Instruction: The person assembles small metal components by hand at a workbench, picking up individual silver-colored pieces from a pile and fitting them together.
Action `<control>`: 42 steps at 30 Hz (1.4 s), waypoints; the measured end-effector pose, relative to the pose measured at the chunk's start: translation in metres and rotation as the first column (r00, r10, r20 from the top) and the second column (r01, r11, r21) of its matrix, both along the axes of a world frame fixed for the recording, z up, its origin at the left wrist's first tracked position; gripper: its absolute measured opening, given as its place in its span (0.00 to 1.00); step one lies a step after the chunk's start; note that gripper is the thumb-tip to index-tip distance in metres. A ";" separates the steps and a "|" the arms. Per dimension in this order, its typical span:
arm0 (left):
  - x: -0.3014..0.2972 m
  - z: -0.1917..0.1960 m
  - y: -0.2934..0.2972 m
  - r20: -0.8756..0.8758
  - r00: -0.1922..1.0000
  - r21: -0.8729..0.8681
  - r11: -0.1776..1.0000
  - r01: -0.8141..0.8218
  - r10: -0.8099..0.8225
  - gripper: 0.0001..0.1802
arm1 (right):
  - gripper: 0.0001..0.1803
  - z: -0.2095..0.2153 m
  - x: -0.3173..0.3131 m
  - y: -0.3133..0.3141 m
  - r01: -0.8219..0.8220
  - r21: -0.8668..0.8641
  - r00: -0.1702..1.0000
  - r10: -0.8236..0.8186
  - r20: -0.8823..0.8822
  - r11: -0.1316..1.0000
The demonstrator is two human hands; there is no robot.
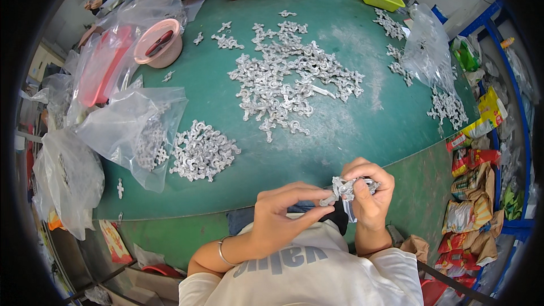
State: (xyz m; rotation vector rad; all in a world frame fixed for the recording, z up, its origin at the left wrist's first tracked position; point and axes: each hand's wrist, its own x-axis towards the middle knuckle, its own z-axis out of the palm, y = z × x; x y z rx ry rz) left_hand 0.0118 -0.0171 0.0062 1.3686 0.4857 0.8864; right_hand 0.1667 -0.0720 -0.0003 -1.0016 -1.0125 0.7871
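Silver metal parts, between both grips

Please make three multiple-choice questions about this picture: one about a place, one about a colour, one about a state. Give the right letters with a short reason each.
1. Where is the biggest pile of metal parts?
A. near the middle of the table
B. in the yellow tray
C. on the floor

2. What colour is the table top?
A. white
B. green
C. blue

3. What are the two hands doing?
A. resting flat on the table
B. hanging empty
C. holding small metal parts

Answers:
1 A: the large heap lies spread on the table's middle.
2 B: the surface under the parts is green.
3 C: the right hand grips a bunch of metal parts, and the left hand pinches one end of it.
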 end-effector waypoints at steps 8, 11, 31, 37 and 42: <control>0.005 0.001 -0.006 -0.036 0.999 0.121 0.992 -0.035 0.039 0.14 | 0.11 0.001 0.005 0.000 -0.075 -0.003 0.991 0.075 -0.110 0.997; 0.006 0.002 -0.007 -0.036 0.997 0.177 0.982 -0.064 0.072 0.15 | 0.12 0.000 0.005 0.000 -0.095 0.004 0.985 0.094 -0.145 0.995; 0.004 0.010 -0.008 -0.080 0.997 0.304 0.952 0.024 0.000 0.17 | 0.10 0.005 0.012 -0.004 -0.149 0.041 0.979 0.153 -0.133 0.988; 0.004 0.010 -0.010 -0.052 0.999 0.347 0.938 0.009 0.009 0.17 | 0.10 0.006 0.011 -0.005 -0.169 0.050 0.977 0.174 -0.123 0.984; 0.007 0.010 -0.013 0.031 0.998 0.404 0.912 -0.065 0.057 0.17 | 0.10 0.011 0.010 -0.004 -0.189 0.062 0.974 0.196 -0.115 0.980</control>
